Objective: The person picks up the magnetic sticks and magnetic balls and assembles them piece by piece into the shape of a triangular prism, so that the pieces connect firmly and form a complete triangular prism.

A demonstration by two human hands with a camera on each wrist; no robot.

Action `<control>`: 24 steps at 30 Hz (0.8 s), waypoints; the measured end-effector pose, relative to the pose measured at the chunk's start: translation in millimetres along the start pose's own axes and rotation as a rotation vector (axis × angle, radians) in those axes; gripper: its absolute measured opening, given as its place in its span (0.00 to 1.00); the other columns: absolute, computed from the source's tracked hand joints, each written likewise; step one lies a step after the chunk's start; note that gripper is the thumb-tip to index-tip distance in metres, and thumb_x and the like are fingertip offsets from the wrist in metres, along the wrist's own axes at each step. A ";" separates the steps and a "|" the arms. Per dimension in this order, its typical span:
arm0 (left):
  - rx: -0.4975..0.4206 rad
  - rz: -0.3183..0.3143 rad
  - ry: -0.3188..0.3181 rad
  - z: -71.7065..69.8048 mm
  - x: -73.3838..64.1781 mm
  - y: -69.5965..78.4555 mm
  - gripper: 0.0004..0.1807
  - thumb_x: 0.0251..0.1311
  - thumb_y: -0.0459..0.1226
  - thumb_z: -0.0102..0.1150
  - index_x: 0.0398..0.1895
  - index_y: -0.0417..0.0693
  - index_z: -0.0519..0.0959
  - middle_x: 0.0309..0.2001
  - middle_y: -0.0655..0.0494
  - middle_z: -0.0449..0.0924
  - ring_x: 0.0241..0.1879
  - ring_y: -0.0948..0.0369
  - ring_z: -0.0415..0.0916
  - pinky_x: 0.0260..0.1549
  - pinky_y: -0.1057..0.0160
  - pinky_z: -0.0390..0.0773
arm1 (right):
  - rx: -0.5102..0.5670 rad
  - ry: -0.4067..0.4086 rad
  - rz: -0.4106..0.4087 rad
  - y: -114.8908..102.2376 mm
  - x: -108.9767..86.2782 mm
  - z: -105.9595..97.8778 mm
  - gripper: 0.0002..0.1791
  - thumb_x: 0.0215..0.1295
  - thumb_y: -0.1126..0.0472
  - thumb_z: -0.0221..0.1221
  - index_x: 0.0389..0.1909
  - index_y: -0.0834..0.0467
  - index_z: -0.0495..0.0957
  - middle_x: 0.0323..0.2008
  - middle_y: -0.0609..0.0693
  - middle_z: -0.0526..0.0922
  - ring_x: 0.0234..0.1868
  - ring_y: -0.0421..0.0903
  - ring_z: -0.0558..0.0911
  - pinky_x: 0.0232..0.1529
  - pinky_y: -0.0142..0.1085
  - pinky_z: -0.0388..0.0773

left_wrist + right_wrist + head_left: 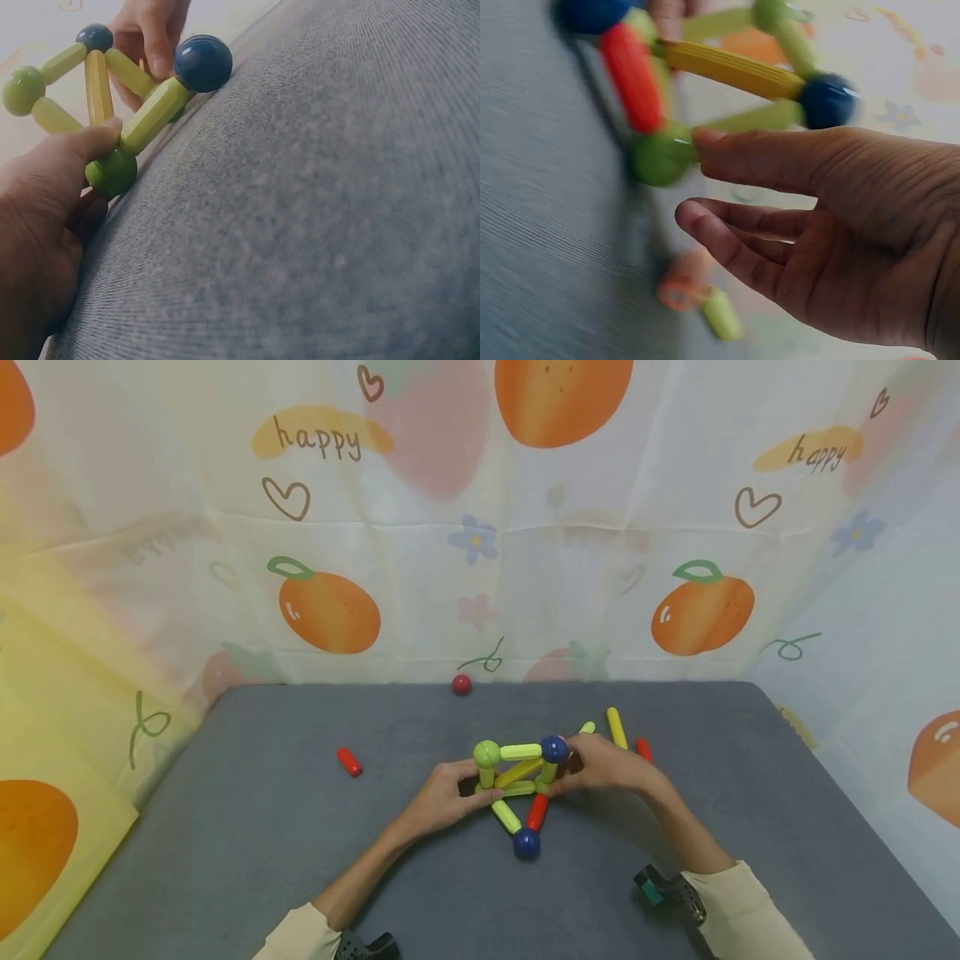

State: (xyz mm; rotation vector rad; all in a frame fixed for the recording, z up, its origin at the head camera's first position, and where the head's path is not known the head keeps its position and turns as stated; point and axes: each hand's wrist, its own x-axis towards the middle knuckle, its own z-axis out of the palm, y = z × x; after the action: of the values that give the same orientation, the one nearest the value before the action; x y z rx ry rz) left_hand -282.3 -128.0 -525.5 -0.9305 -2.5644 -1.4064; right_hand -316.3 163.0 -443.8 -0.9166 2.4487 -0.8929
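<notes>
My left hand (pixel 442 797) pinches one green ball (pixel 112 175) of the ball-and-stick frame (pixel 519 772); my right hand (pixel 609 764) touches a second green ball (pixel 656 159) with its thumb, fingers loosely curved.

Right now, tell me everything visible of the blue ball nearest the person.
The blue ball is dark, round, glossy and plastic-looking. It forms the near corner of the ball-and-rod frame, joined to a yellow-green rod and a red rod. It seems to rest on the grey tabletop. Neither the left hand nor the right hand touches it.
</notes>
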 end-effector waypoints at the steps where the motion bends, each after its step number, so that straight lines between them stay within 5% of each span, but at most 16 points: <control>1: 0.002 -0.003 -0.001 0.1 0.2 0.1 0.09 0.65 0.41 0.72 0.43 0.48 0.87 0.40 0.55 0.87 0.37 0.68 0.74 0.40 0.70 0.75 | -0.007 0.017 0.003 0.7 -3.8 -5.2 0.12 0.68 0.61 0.69 0.48 0.64 0.83 0.35 0.54 0.87 0.32 0.41 0.83 0.36 0.33 0.80; 7: 0.012 0.007 -0.012 1.3 -0.1 -1.0 0.09 0.64 0.42 0.72 0.42 0.48 0.87 0.39 0.55 0.87 0.35 0.70 0.72 0.37 0.71 0.73 | -0.173 0.298 0.105 8.9 -26.7 -27.8 0.14 0.74 0.69 0.58 0.56 0.67 0.82 0.46 0.63 0.87 0.38 0.52 0.85 0.37 0.42 0.82; 11: 0.020 0.020 -0.025 0.6 0.1 -0.2 0.09 0.63 0.43 0.73 0.40 0.49 0.87 0.37 0.56 0.85 0.35 0.69 0.72 0.37 0.71 0.73 | -0.294 0.376 0.193 17.0 -28.6 -30.0 0.13 0.73 0.72 0.56 0.53 0.70 0.82 0.48 0.66 0.86 0.44 0.58 0.85 0.44 0.50 0.84; 15: 0.014 0.024 -0.033 -0.7 0.5 0.6 0.08 0.63 0.43 0.73 0.39 0.49 0.86 0.35 0.56 0.82 0.34 0.67 0.72 0.37 0.71 0.72 | -0.339 0.339 0.455 21.0 -32.1 -33.1 0.06 0.71 0.66 0.61 0.40 0.68 0.79 0.32 0.59 0.80 0.30 0.53 0.79 0.32 0.45 0.77; 18: 0.009 0.016 -0.033 -0.9 -0.1 0.0 0.08 0.63 0.43 0.73 0.39 0.49 0.86 0.35 0.56 0.83 0.34 0.67 0.72 0.37 0.71 0.72 | -0.332 0.275 0.658 25.8 -37.9 -35.0 0.15 0.69 0.60 0.66 0.32 0.63 0.71 0.25 0.53 0.70 0.25 0.49 0.70 0.29 0.41 0.66; 24: 0.024 -0.015 -0.061 0.9 -0.8 -1.3 0.13 0.64 0.45 0.72 0.47 0.50 0.87 0.43 0.56 0.88 0.39 0.69 0.75 0.42 0.70 0.75 | -0.336 0.148 0.649 40.9 -53.4 -40.6 0.13 0.65 0.69 0.62 0.24 0.59 0.70 0.22 0.48 0.65 0.24 0.44 0.65 0.28 0.39 0.62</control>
State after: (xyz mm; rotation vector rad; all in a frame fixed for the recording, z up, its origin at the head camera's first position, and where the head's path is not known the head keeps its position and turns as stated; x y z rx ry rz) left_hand -282.2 -128.2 -527.3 -0.9680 -2.6311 -1.3691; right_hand -318.0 241.2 -435.4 -0.1016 2.7997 -0.3340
